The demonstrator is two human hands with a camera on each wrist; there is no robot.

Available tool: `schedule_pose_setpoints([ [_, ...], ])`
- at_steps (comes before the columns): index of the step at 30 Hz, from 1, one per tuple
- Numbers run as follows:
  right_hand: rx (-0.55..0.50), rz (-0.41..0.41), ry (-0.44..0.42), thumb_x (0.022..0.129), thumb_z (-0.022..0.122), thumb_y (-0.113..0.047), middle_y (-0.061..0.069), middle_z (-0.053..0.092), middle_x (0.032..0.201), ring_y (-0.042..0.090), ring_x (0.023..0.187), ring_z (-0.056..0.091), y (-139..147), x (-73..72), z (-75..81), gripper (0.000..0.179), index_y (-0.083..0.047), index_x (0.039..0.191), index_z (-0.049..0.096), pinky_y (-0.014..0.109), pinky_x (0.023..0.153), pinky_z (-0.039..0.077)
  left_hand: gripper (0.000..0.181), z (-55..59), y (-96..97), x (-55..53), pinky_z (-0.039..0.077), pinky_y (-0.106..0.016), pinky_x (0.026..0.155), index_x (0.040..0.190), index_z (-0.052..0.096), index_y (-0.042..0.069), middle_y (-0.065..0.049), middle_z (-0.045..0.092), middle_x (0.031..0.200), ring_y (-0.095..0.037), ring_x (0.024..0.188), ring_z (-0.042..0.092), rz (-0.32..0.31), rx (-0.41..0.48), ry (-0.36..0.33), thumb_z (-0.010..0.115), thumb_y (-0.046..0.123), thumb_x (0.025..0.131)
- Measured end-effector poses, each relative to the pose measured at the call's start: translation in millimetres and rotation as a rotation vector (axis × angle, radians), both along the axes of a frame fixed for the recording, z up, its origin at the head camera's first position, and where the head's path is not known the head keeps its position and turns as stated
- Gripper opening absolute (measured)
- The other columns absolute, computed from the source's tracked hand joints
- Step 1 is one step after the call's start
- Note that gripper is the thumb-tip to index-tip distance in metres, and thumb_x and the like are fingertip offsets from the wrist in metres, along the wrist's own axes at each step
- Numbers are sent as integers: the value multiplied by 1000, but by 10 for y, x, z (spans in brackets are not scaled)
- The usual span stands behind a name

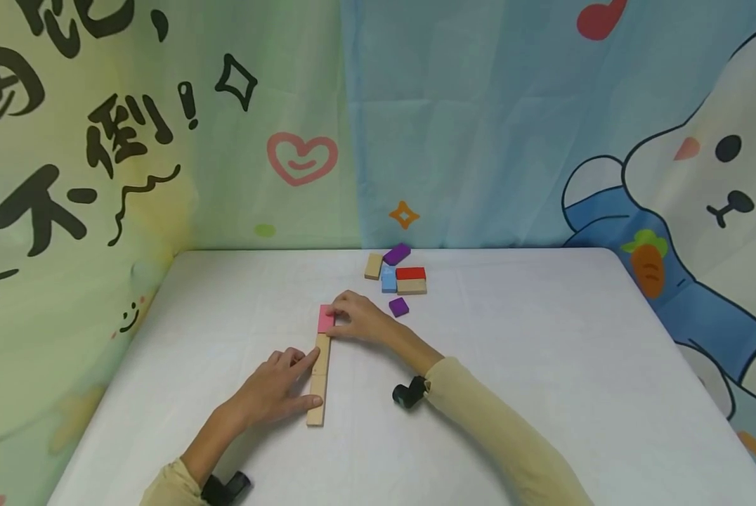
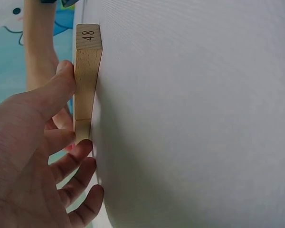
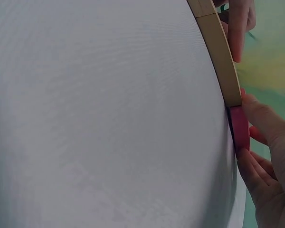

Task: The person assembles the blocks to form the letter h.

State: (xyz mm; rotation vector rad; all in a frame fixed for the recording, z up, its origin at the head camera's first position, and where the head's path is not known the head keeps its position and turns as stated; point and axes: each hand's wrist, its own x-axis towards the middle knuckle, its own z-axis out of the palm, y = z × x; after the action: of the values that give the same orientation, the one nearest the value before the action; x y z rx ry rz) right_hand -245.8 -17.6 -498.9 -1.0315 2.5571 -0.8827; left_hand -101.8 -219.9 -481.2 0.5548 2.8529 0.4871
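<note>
Two plain wooden blocks, the near block and the far block, lie end to end in a line on the white table. At the line's far end sits a pink block, and my right hand pinches it between thumb and fingers. My left hand rests along the left side of the wooden blocks, thumb on the near one and index finger at the far one. In the left wrist view, the near block's end face carries the number 48. The right wrist view has the pink block right against the wooden end.
Beyond my right hand, loose blocks lie near the table's back edge: purple blocks, a blue block, a red block and wooden blocks. A printed curtain hangs behind the white table.
</note>
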Motion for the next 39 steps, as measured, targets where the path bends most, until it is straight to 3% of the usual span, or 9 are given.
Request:
schedule_pose_setpoints([
  [20,23,15,32,87,71,-35,8,55,126,21,115,55,1,30,20,42,-14,123,65,36,102,44,83,-2,-21,-10,45,-44,87,150,38,16,-6,52,128,-22,109,49,0,10,-3,63,60,84],
  [39,10,44,100,89,70,-34,7,55,125,20,117,55,33,58,5,36,-13,118,66,35,104,44,83,-23,-15,-2,45,-43,86,150,38,17,-6,52,128,-21,108,49,5,16,0,63,61,84],
])
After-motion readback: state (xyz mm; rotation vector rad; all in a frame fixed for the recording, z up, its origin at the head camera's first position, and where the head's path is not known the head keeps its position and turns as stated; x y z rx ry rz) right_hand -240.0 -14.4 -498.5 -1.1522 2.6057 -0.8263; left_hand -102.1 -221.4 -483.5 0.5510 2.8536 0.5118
